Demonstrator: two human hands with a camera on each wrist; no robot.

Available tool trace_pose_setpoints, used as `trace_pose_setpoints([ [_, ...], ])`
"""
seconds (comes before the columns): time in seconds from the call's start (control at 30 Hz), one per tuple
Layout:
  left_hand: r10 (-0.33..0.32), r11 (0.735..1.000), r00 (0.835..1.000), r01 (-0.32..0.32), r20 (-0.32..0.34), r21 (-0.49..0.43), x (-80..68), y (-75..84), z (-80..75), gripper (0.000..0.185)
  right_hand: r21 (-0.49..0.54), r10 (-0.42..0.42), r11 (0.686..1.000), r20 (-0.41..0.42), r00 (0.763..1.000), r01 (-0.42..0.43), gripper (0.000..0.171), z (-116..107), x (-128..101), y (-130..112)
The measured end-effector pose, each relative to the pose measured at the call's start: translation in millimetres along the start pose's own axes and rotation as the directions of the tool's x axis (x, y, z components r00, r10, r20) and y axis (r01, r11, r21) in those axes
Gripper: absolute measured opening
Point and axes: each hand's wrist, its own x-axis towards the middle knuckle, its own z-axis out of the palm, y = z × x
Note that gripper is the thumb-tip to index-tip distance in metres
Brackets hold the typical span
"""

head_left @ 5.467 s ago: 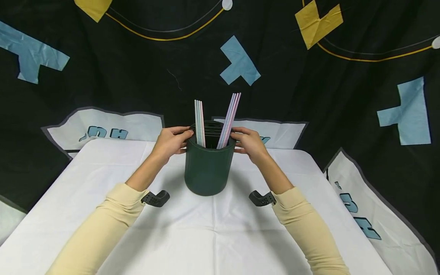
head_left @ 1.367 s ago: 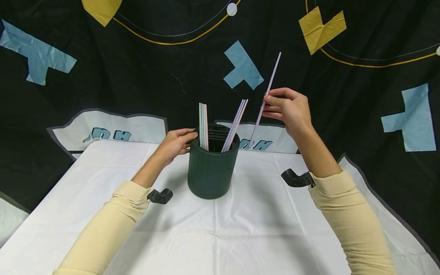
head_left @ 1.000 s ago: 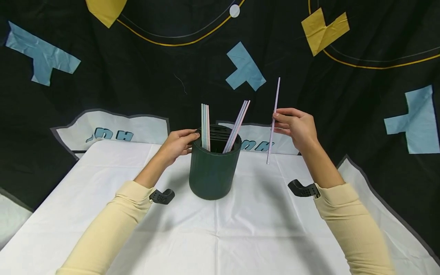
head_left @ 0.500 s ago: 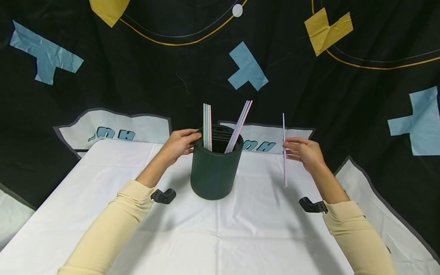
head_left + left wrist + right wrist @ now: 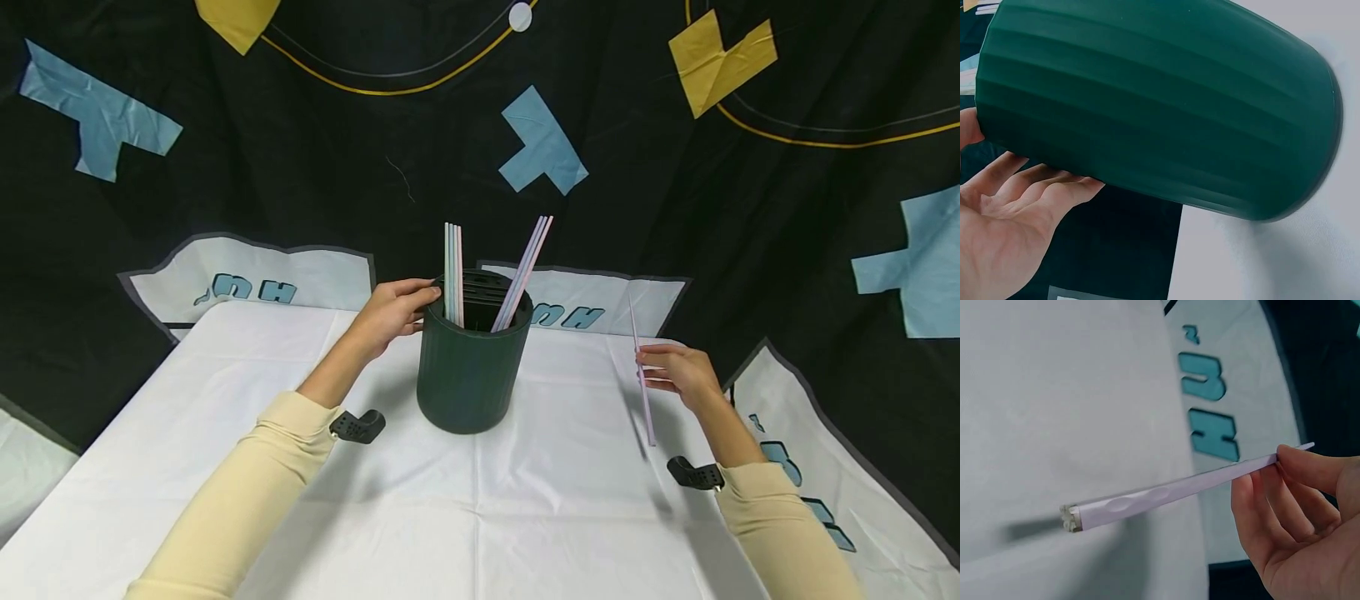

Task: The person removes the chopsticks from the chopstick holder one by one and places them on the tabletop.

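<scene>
Your right hand pinches a lilac straw in its grip at three o'clock of the green holder, whose rim your left hand grips from nine o'clock.

A dark green holder is gripped at its nine o'clock rim by the left hand; a lilac straw is pinched by the right hand at three o'clock

A staged recording set — white-clothed table before a black printed backdrop with taped-on shapes.
</scene>
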Motion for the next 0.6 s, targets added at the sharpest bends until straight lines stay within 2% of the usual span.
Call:
trace_pose_setpoints([
  [0.23, -0.002, 1.000, 1.000, 0.002, 0.004, 0.000, -0.9, -1.2, -0.2, 0.050, -0.015, 0.054, 0.998, 0.014, 0.998, -0.054, 0.048, -2, 7, 28],
  [0.47, 0.002, 1.000, 1.000, -0.002, 0.008, -0.010, 0.0, -1.9, 0.4, 0.049, 0.004, 0.081, 0.997, 0.024, 0.996, -0.081, 0.043, -3, 10, 43],
  [0.6, 0.009, 1.000, 1.000, -0.009, 0.006, -0.011, 0.1, -0.6, -0.2, 0.049, 0.042, 0.088, 0.995, 0.037, 0.995, -0.089, 0.027, -3, 13, 49],
])
